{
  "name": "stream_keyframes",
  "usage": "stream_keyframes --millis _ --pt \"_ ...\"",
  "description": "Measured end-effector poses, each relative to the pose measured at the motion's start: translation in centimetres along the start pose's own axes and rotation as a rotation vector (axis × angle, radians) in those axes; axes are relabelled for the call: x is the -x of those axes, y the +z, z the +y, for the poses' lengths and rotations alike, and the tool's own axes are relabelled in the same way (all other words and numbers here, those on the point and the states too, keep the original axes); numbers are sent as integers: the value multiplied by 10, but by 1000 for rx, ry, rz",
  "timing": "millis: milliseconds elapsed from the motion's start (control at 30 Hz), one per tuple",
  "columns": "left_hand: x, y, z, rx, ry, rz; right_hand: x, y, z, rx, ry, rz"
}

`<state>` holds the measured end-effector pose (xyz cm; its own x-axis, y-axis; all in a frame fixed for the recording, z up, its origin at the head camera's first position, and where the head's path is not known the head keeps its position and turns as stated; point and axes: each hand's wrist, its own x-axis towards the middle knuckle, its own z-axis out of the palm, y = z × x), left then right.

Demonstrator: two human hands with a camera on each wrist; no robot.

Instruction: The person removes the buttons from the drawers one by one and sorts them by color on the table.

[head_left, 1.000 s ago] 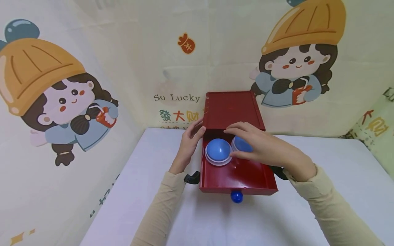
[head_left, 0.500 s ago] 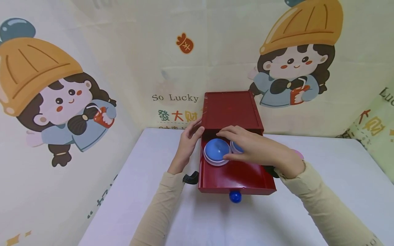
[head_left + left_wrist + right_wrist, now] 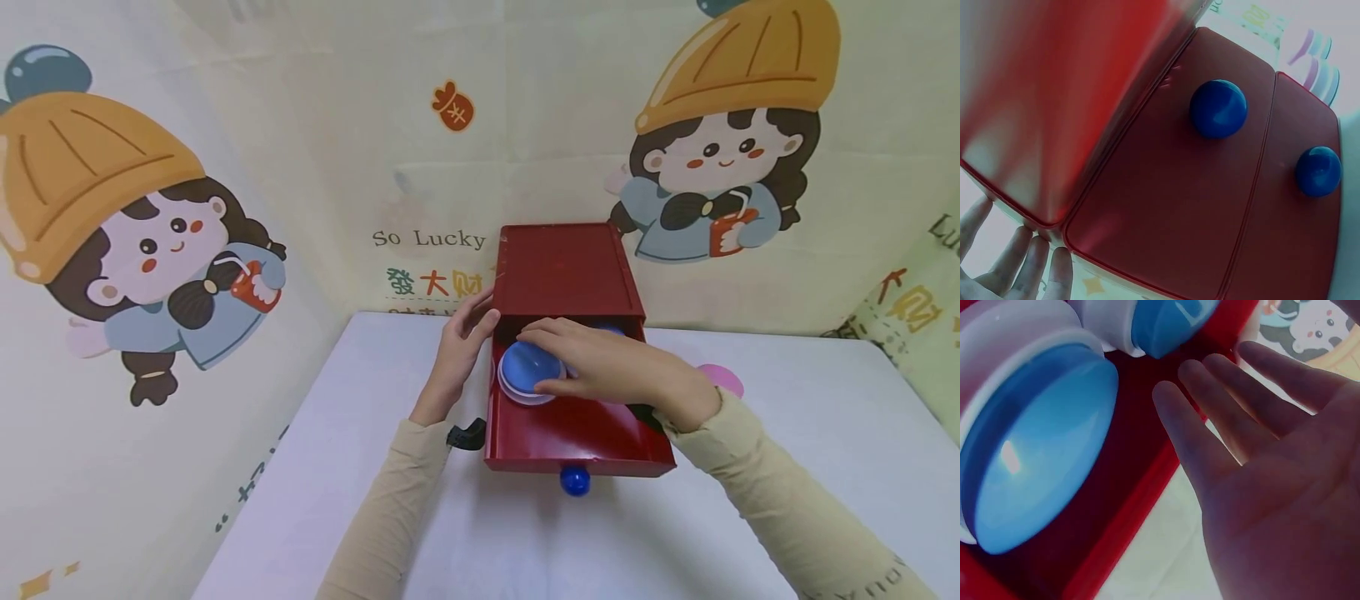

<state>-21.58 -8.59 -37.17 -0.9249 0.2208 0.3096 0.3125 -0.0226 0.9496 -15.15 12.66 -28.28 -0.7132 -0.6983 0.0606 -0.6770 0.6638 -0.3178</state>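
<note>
A red cabinet (image 3: 566,271) stands on the table with its top drawer (image 3: 581,437) pulled out by a blue knob (image 3: 575,481). Inside the drawer sits a round white container with a domed blue lid (image 3: 525,367). A second blue-lidded container (image 3: 1169,325) is beside it, mostly hidden by my right hand in the head view. My right hand (image 3: 611,358) arches over the drawer, its fingertips and thumb right at the first lid; the right wrist view shows its fingers spread and loosely extended. With extended fingertips, my left hand (image 3: 461,350) touches the cabinet's left side.
Two lower drawers with blue knobs show in the left wrist view, the upper knob (image 3: 1218,109) nearer. A pink round thing (image 3: 722,381) lies right of the cabinet on the white table (image 3: 360,400). A printed cloth wall (image 3: 337,125) rises behind.
My right hand has moved left and slightly down, from over the second container toward the first one. The pink round thing has come into view. My left hand has stayed put.
</note>
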Motion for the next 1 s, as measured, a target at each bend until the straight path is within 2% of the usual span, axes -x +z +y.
stream_keyframes --millis 133,233,633,767,1000 --pt "-1 1 -2 -1 -7 4 -2 4 1 13 -19 -21" --pt "-4 0 -13 -3 2 8 -5 6 1 32 -44 -25" --pt "-3 -2 -12 -18 -10 11 -11 12 2 48 -59 -41" --pt "-1 -1 -6 -4 -15 6 -14 13 3 75 -62 -60" --pt "5 3 14 6 -11 -7 -15 14 5 108 -58 -70"
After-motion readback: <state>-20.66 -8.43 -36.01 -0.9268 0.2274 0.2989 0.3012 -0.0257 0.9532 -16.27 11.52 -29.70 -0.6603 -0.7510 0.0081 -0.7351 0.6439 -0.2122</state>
